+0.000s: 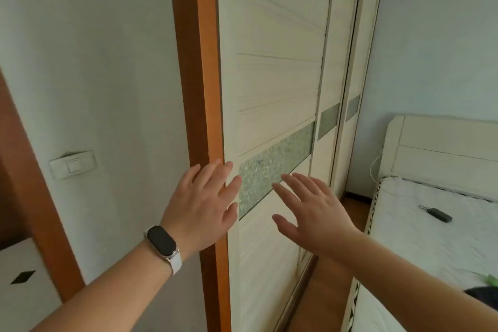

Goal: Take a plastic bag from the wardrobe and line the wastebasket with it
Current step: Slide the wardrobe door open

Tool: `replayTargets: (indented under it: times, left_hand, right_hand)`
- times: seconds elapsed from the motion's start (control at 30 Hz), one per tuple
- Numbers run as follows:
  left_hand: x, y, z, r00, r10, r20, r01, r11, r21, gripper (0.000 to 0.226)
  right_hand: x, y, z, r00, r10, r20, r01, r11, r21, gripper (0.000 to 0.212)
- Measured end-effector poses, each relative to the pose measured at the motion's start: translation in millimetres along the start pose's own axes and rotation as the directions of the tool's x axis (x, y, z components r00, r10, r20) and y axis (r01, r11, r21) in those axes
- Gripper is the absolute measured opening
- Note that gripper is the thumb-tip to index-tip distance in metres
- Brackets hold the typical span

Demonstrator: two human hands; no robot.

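The wardrobe has cream sliding doors (277, 78) with a band of textured glass (272, 170) across them, and the doors are closed. My left hand (202, 202), with a smart band on its wrist, has straight spread fingers at the door's left edge by the orange wooden frame (199, 89). My right hand (312, 207) is also flat and spread, its fingertips at the glass band. Neither hand holds anything. No plastic bag or wastebasket is in view.
A white wall with a light switch (72, 164) lies to the left. A bed with a white mattress (431, 224) and cream headboard (442, 148) stands close on the right, a small dark object (438, 214) on it. A narrow strip of wooden floor (328, 277) runs between wardrobe and bed.
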State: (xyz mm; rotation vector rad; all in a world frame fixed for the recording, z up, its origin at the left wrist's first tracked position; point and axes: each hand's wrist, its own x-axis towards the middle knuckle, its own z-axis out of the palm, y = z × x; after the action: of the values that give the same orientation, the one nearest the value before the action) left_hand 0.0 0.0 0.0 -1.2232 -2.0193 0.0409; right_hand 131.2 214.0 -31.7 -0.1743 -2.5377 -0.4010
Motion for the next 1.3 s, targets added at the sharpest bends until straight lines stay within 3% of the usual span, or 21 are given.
replayTargets:
  times: [0.07,0.4,0.8,1.0,1.3]
  left_hand:
    - [20.2,3.9,3.2,1.000,-0.003,0.011,0.003,1.000,-0.010,0.047]
    - [116.6,0.7,27.2,0.981,-0.061,-0.182,0.088,0.986,0.144,0.043]
    - [137.4,-2.7,42.8,0.973,-0.181,-0.142,0.225,0.879,0.420,0.042]
    - [136.2,-4.9,47.7,0.973,-0.178,-0.150,0.229,0.838,0.495,0.043]
    - [133.4,-6.9,48.8,0.970,-0.199,-0.139,0.242,0.835,0.494,0.042]
  right_hand:
    - [13.2,11.0,9.9,0.999,0.029,0.023,-0.030,0.998,0.055,0.061]
    - [108.9,71.0,64.2,0.967,-0.066,-0.244,0.131,0.957,0.259,0.059]
    - [215.9,45.4,115.7,0.731,-0.063,-0.680,0.443,0.801,0.402,0.053]
    - [233.6,27.3,142.5,0.671,0.020,-0.741,0.413,0.820,0.396,0.055]
    - [244.9,19.2,151.0,0.658,0.069,-0.750,0.409,0.804,0.432,0.056]
